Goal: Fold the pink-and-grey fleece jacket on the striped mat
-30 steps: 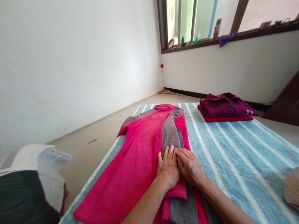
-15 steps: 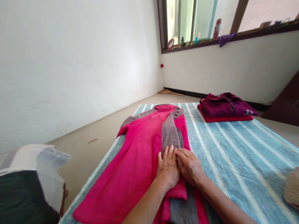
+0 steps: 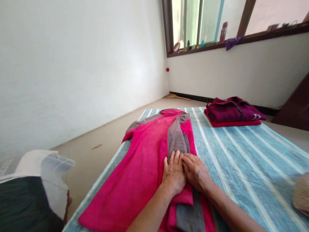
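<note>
A pink and grey jacket [image 3: 137,167] lies spread on a blue striped bed sheet [image 3: 231,161], collar at the far end. Its right side is folded inward, with the grey-striped sleeve laid lengthwise along it. My left hand [image 3: 174,172] rests flat on this sleeve, fingers stretched out. Beside it, touching at the fingertips, my right hand [image 3: 196,170] lies palm down on the sleeve's right edge, its fingers extended. The cloth under both palms is hidden.
Folded purple and red clothes [image 3: 235,111] are stacked at the far right of the bed. A beige knitted item [image 3: 301,195] shows at the right edge. White and black bags or cloths [image 3: 31,190] stand left of the bed. Small items line the windowsill [image 3: 205,46].
Both hands stay in the same place on the jacket. The view has shifted very slightly; nothing else has visibly moved.
</note>
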A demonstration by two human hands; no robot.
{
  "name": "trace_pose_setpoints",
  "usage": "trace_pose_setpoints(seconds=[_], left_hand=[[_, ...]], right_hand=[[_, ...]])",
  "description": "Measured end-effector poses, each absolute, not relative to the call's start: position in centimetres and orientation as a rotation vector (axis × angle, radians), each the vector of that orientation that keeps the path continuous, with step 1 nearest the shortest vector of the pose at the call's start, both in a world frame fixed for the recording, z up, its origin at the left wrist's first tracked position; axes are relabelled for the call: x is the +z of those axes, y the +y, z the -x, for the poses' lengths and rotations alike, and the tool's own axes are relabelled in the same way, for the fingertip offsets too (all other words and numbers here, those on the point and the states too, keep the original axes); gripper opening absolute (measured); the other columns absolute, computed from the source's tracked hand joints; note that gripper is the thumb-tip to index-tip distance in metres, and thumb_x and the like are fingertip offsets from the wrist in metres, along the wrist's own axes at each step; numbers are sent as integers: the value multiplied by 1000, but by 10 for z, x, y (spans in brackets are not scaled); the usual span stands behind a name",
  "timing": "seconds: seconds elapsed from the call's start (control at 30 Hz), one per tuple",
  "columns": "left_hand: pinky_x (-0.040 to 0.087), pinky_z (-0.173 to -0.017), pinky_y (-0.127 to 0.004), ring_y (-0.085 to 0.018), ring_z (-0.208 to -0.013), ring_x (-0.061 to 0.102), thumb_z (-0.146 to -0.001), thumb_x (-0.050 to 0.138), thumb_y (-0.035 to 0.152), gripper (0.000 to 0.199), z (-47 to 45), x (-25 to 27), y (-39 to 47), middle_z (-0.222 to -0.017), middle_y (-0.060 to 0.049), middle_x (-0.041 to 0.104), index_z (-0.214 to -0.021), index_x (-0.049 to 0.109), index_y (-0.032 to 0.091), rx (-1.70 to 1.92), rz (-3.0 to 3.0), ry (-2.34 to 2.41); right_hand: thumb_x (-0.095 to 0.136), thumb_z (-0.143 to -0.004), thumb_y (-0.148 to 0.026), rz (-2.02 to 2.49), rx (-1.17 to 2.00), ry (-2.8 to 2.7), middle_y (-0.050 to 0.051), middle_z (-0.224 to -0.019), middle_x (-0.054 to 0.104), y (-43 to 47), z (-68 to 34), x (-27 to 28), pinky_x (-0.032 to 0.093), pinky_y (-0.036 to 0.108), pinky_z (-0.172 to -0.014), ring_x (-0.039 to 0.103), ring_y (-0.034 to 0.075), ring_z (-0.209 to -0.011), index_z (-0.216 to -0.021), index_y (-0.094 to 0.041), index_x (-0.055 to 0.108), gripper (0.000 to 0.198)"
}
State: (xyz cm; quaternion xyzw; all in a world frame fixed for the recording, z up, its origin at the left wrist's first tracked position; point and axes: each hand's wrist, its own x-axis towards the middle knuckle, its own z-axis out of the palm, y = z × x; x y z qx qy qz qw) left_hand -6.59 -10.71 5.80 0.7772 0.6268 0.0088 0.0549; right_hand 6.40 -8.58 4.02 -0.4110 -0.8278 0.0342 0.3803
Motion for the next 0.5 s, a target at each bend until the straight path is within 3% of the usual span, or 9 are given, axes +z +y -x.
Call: trace_pose_setpoints(seconds=[0.5], left_hand=[[17,-112,-56,-24,-143,11,-95,20,38,56,68,47,-106,-156,-4,18,-148,20,22,101,-2397,1917]], right_hand=[[40,-92,-15,1032,133,-2105,9,-100,62,-86,-64,39,46,36,-85,57,21,-94,-102,-17,59,21]])
